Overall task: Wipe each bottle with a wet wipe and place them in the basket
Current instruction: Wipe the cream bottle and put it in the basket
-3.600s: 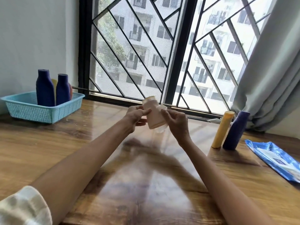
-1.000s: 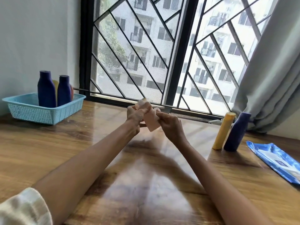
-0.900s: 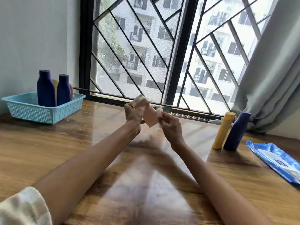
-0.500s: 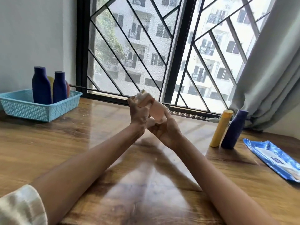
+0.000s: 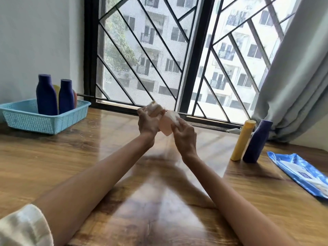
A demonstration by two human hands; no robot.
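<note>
One peach bottle is held tilted above the desk: the left hand grips its upper part and the right hand presses a white wipe against it. Two dark blue bottles stand in the blue basket. One yellow bottle and one dark blue bottle stand just beside the wipe pack.

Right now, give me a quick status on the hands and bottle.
Left hand grips peach bottle. Right hand rubs wipe on it. Basket path unobstructed.
</note>
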